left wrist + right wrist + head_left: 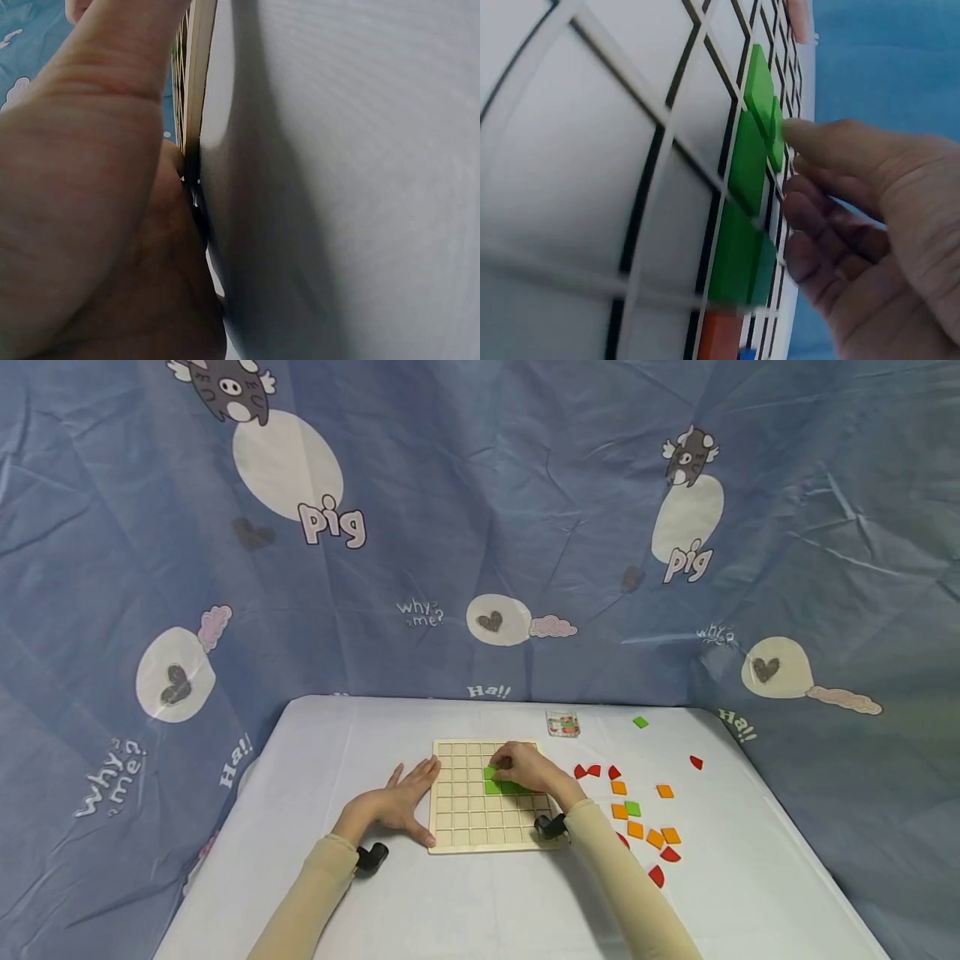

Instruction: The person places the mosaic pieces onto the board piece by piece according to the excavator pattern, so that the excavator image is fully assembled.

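Note:
A pale wooden grid board [457,816] lies on the table, with several green square tiles [492,787] in its cells. My right hand [528,767] is over the board. In the right wrist view, thumb and forefinger pinch a green tile [778,133] at its cell, beside other green tiles [739,247]; the remaining fingers curl inward. An orange-red piece [720,335] sits in the same row. My left hand [405,797] rests spread along the board's left edge, thumb at the near corner. The left wrist view shows that thumb [82,165] close up by the board's side [196,67].
Right of the board lie loose orange squares [635,830], red quarter-round pieces [657,877] and a green tile [633,808]. Another green tile [641,722] is farther back. A small clear packet or card [562,724] lies behind the board. A patterned blue curtain [420,552] surrounds the table.

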### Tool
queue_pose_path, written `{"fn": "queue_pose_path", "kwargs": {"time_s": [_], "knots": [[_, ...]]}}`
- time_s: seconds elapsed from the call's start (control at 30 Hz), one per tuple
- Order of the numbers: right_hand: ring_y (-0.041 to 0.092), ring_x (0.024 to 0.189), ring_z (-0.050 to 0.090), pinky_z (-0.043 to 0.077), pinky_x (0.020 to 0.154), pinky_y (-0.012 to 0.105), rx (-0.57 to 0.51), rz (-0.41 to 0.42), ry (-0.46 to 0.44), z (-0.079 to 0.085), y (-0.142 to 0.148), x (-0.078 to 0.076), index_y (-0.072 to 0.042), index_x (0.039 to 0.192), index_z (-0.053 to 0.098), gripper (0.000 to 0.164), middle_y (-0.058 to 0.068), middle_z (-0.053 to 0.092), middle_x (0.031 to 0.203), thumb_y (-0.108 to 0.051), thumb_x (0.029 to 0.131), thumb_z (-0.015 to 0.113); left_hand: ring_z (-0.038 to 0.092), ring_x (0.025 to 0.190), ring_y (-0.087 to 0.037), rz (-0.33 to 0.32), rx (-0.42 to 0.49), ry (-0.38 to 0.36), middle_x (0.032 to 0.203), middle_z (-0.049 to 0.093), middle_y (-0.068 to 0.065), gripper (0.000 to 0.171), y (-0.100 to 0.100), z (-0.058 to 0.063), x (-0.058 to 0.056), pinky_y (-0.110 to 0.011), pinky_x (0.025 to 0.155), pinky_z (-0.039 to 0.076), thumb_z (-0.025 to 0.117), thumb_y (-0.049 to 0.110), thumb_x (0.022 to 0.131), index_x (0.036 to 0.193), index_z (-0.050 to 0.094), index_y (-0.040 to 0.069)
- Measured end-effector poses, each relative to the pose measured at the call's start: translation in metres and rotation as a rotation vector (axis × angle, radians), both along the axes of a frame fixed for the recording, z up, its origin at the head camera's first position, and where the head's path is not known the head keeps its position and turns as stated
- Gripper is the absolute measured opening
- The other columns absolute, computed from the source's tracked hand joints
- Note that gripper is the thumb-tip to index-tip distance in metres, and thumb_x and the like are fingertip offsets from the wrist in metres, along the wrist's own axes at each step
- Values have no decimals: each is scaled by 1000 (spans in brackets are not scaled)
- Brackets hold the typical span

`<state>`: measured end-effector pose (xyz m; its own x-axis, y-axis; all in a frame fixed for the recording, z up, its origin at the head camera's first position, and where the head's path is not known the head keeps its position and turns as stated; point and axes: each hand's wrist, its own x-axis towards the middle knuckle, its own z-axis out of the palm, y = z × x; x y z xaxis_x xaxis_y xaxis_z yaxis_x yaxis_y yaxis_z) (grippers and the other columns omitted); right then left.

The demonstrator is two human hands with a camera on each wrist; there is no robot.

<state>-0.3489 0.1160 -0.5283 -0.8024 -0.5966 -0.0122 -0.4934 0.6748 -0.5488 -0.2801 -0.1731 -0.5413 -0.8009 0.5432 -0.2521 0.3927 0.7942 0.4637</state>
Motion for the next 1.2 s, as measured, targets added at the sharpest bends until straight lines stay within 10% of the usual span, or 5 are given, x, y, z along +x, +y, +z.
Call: {"fn": "queue_pose_path", "kwargs": {"time_s": [0.6, 1.2], "knots": [[19, 89, 55, 49, 73, 31, 3, -216, -12, 7, 118, -1, -5, 113, 65, 31, 6, 63, 105, -3, 81, 66, -5, 151, -29, 2, -15, 9, 163, -6, -12, 140, 0, 0, 0, -57, 119, -9, 81, 64, 58, 155, 0, 4], [19, 82, 50, 47, 72, 29, 81, -350, -106, -5, 138, -1, -10, 103, 68, 22, 4, 57, 93, -10, 82, 74, -7, 151, -28, -3, 19, -13, 163, -7, -11, 141, -2, -3, -1, -57, 118, -12, 82, 64, 57, 155, 0, 4]]}}
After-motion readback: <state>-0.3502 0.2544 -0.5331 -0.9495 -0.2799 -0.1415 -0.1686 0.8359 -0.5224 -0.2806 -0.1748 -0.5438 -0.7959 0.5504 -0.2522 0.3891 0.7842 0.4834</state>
